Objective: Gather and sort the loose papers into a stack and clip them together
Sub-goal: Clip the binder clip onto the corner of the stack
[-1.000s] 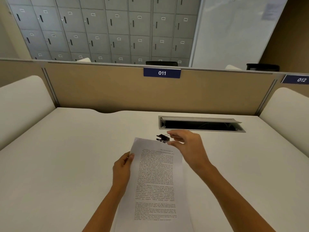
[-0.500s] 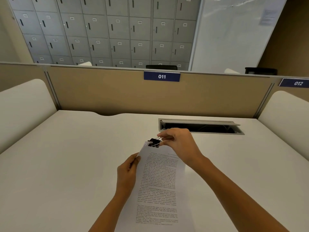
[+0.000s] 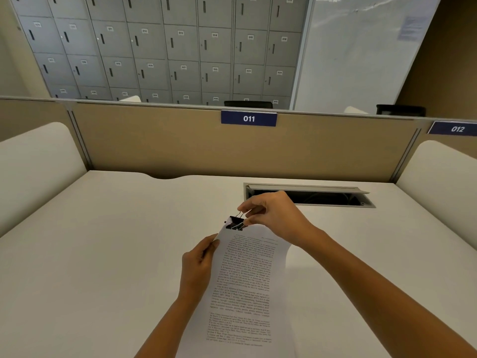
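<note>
A stack of printed white papers (image 3: 245,285) is held above the white desk (image 3: 103,254), its far end raised. My left hand (image 3: 198,264) grips the stack's left edge, thumb on top. My right hand (image 3: 273,215) pinches the wire handles of a black binder clip (image 3: 235,223). The clip sits at the stack's top left corner, its jaws over the paper's edge.
An open cable tray slot (image 3: 309,196) is set in the desk just beyond my right hand. A beige partition (image 3: 180,143) with a blue "011" label closes the desk's far side. White side panels (image 3: 33,164) stand at left and right.
My right hand brought the binder clip from above the paper's top edge leftward onto the stack's top left corner. The camera view shifted slightly downward.
</note>
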A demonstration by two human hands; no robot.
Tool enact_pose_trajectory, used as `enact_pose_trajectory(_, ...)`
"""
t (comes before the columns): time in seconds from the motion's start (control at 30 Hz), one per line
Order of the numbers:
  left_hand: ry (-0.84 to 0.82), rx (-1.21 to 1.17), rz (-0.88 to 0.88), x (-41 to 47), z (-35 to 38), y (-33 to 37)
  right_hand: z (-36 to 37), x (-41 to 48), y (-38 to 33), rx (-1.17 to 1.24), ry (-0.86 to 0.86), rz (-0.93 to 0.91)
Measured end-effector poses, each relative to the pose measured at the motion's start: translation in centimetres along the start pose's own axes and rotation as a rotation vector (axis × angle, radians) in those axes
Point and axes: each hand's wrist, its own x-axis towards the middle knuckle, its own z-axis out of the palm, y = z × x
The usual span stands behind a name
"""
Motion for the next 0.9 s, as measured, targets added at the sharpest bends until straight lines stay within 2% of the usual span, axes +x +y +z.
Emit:
enact_pose_trajectory(0.13, -0.011, -0.044, -0.02, 0.1, -0.3, 0.1, 0.1, -0.3, 0.0, -0.079, -0.112, -0.036)
enact_pose_trajectory(0.2, 0.003, -0.085, -0.042, 0.3, -0.4, 0.2, 0.0, -0.6, 0.4, -0.046, -0.103, -0.058)
enact_pose_trajectory(0.23, 0.013, -0.117, -0.063, 0.4, -0.4, 0.2, -0.1, -0.7, 0.8, -0.007, -0.03, -0.063)
enact_pose_trajectory(0.3, 0.032, -0.2, -0.115, 0.8, -0.6, 0.5, 0.0, -1.0, 2.4, 0.059, 0.237, -0.04)
enact_pose_trajectory(0.37, 0.049, -0.28, -0.167, 1.3, -0.9, 0.8, 0.7, -1.5, 4.8, 0.11, 0.502, 0.06)
enact_pose_trajectory(0.43, 0.084, -0.352, -0.212, 2.0, -1.4, 1.1, 1.8, -2.7, 7.0, 0.244, 0.575, 0.222)
enact_pose_trajectory(0.47, 0.096, -0.383, -0.227, 2.5, -1.6, 1.2, 2.4, -3.5, 8.0, 0.367, 0.522, 0.297)
enact_pose_trajectory(0.57, 0.113, -0.437, -0.245, 3.7, -2.3, 1.5, 4.4, -6.5, 10.3, 0.67, 0.224, 0.436)
enact_pose_trajectory(0.67, 0.16, -0.487, -0.266, 5.1, -3.0, 1.6, 6.0, -8.9, 11.3, 0.698, 0.01, 0.456)
enact_pose_trajectory(0.77, 0.217, -0.508, -0.317, 6.4, -3.6, 1.2, 7.3, -10.2, 11.3, 0.741, -0.067, 0.506)
enact_pose_trajectory(0.9, 0.221, -0.481, -0.389, 7.3, -3.8, 0.6, 7.9, -10.3, 11.0, 0.765, -0.04, 0.512)
